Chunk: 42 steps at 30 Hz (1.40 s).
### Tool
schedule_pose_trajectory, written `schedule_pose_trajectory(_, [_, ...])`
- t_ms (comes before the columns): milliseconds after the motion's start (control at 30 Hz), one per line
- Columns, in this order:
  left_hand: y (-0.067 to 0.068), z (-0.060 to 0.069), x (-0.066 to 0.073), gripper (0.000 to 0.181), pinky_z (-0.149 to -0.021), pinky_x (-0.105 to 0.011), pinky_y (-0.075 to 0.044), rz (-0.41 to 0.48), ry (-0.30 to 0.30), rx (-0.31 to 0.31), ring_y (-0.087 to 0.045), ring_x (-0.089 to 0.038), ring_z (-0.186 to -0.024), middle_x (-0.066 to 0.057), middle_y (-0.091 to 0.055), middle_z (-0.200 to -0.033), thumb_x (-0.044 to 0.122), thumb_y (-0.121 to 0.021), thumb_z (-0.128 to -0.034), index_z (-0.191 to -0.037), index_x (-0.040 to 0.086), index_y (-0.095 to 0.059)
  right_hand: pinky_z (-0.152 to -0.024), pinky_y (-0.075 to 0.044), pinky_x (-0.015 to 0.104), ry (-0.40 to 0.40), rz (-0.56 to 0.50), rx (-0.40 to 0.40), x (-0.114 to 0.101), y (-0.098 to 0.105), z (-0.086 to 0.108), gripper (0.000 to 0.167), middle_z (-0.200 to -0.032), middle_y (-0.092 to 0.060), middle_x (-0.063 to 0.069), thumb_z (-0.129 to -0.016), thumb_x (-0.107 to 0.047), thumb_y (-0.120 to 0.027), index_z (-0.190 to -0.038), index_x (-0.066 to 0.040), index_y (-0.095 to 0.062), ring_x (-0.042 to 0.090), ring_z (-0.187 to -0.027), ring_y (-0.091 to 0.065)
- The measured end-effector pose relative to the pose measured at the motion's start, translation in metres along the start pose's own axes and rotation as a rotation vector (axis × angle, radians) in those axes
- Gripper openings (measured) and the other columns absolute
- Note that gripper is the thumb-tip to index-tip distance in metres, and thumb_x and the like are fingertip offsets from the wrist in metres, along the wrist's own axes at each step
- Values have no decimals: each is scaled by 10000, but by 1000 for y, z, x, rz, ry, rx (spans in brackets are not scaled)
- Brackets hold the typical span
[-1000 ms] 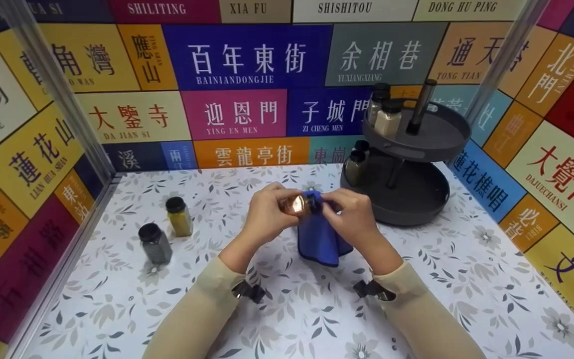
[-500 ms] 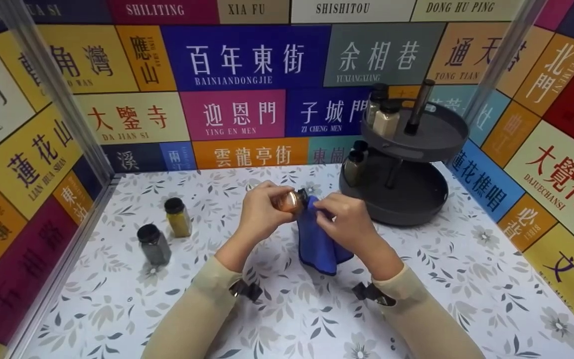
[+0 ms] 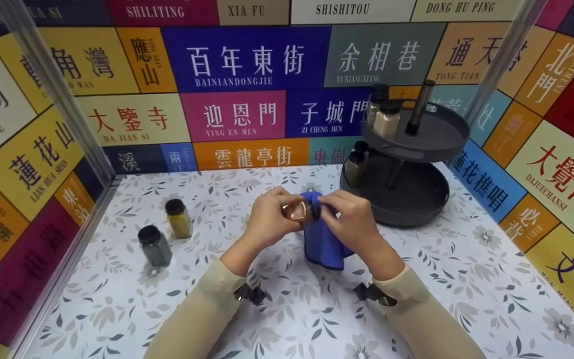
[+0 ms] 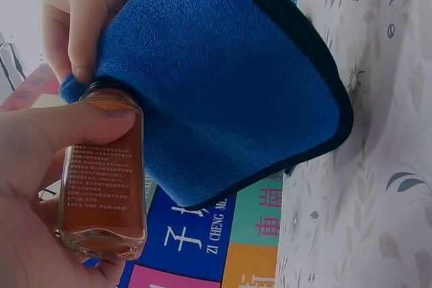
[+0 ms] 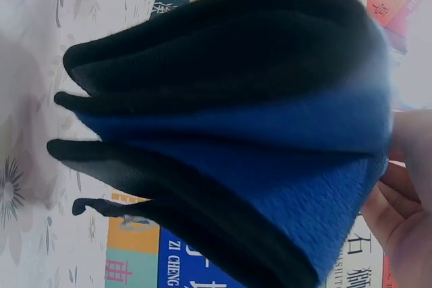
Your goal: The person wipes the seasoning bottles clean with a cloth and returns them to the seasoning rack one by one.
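While left fingers (image 4: pixel 88 125) grip orange jar (image 4: pixel 104 180), right fingers (image 4: pixel 84 38) pinch blue cloth (image 4: pixel 229 79) against cap (image 4: pixel 111 88).

The cloth (image 4: pixel 223 92) is blue with a near-black border (image 4: pixel 290 21) — the amber-orange jar (image 4: pixel 101 217) bears pale print (image 4: pixel 101 170) and a dark cap (image 4: pixel 113 85). The yellow jar (image 3: pixel 180 222) and the grey jar (image 3: pixel 157 250) both have black lids (image 3: pixel 175 206). The rack (image 3: pixel 411 197) is charcoal. The bench (image 3: pixel 287 319) is white, patterned with grey leaves and flowers — the wall (image 3: pixel 247 55) a patchwork of blue, pink, yellow and orange.
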<state>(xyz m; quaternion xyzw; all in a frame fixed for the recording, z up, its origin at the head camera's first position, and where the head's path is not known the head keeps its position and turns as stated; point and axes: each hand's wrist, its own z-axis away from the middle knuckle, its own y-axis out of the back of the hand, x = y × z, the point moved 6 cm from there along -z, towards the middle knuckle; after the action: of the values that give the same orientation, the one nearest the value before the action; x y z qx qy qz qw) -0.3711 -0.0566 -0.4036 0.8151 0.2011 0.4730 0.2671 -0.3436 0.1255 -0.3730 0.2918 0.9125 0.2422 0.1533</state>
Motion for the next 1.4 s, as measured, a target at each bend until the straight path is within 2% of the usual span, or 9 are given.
schedule_pose_trajectory(300, [5, -1, 0, 541, -657, -296, -509, 63, -13, -4, -583, -149, -771, 13, -685, -966, 31, -867, -702, -1226, 155, -813, -629, -598, 335, -151, -51, -16, 10, 0, -1, 142, -873, -787, 103, -851, 18, -765, -965, -42, -825, 179, -686, -699])
schedule_pose_trajectory(433, [6, -2, -4, 533, -696, -302, -534, 127, 14, -2, -607, -161, -801, 3, -703, -982, 46, -871, -698, -1215, 164, -818, -622, -584, 354, -209, -68, -39, 13, -2, -1, 125, -879, -794, 100, -851, 4, -773, -954, -43, -826, 188, -680, -691])
schedule_pose_trajectory(533, [8, -3, -8, 539, -760, -316, -574, 177, 50, 23, -644, -172, -851, -10, -715, -1011, 85, -922, -685, -1207, 177, -822, -627, -579, 352, -227, -69, -67, 15, -4, 0, 115, -878, -796, 100, -849, 0, -771, -942, -42, -824, 189, -683, -690])
schedule_pose_trajectory(667, [12, -3, -12, 548, -818, -334, -610, 222, 87, 67, -681, -182, -907, -13, -723, -1037, 138, -975, -665, -1191, 184, -828, -620, -583, 343, -212, -79, -97, 14, -6, 1, 105, -865, -793, 102, -836, 3, -769, -917, -39, -821, 182, -672, -696])
schedule_pose_trajectory(833, [14, -4, -14, 534, -822, -346, -619, 252, 98, 90, -686, -192, -923, -25, -720, -1035, 131, -970, -663, -1177, 169, -832, -601, -586, 342, -129, -59, -107, 6, -2, -2, 103, -831, -781, 104, -809, 10, -770, -884, -41, -819, 186, -652, -695])
schedule_pose_trajectory(1000, [12, -4, -13, 537, -810, -343, -617, 226, 98, 88, -678, -189, -904, -30, -714, -1023, 111, -971, -660, -1177, 162, -832, -605, -586, 337, -52, -26, -114, -5, 3, -4, 108, -823, -782, 96, -803, 13, -774, -882, -43, -822, 195, -669, -700])
schedule_pose_trajectory(1133, [8, -2, -10, 549, -774, -328, -597, 166, 75, 52, -654, -177, -850, -28, -694, -1007, 99, -975, -684, -1209, 136, -819, -616, -596, 332, -18, -5, -114, -12, 5, -5, 114, -819, -779, 96, -812, 16, -777, -899, -42, -823, 195, -690, -708])
schedule_pose_trajectory(1267, [3, -1, -4, 549, -727, -320, -578, 124, 22, 6, -641, -162, -821, -23, -687, -1010, 61, -949, -718, -1243, 133, -805, -628, -605, 340, -34, 25, -82, -11, 6, -4, 121, -827, -773, 107, -822, 13, -777, -924, -33, -824, 199, -706, -716])
schedule_pose_trajectory(1400, [1, -1, -2, 539, -760, -335, -592, 137, -9, -8, -658, -166, -862, -38, -717, -1042, 44, -930, -725, -1240, 146, -806, -617, -586, 343, -131, -18, -36, -1, 9, -5, 128, -856, -781, 110, -844, 2, -772, -952, -36, -827, 204, -686, -697])
